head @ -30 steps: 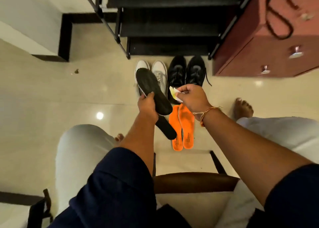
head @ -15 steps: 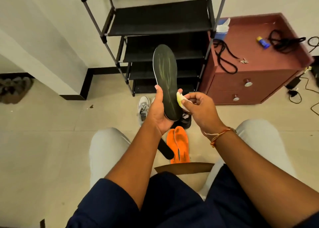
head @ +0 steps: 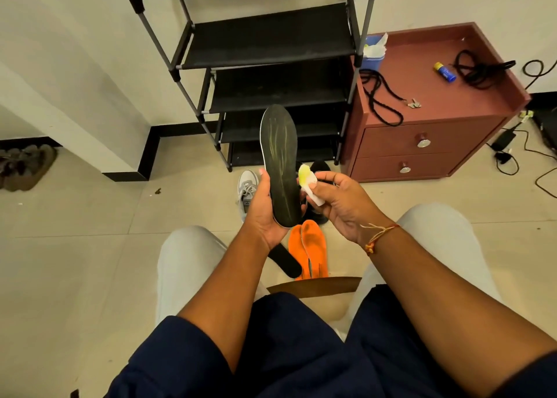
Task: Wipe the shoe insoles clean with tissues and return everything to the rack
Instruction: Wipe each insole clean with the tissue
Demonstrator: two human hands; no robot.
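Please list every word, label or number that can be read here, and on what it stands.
None can be read.
black insole in the left hand: pale streaks only, no text.
orange insoles: print, if any, too blurred.
blue tube on the cabinet: label too small.

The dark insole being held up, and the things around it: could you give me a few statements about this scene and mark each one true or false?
1. The left hand holds the dark insole upright by its lower end. True.
2. The right hand holds nothing. False: it pinches a yellow-stained tissue.
3. Two orange insoles lie on the floor. True.
4. The tissue box stands on the floor. False: it stands on the red-brown cabinet.
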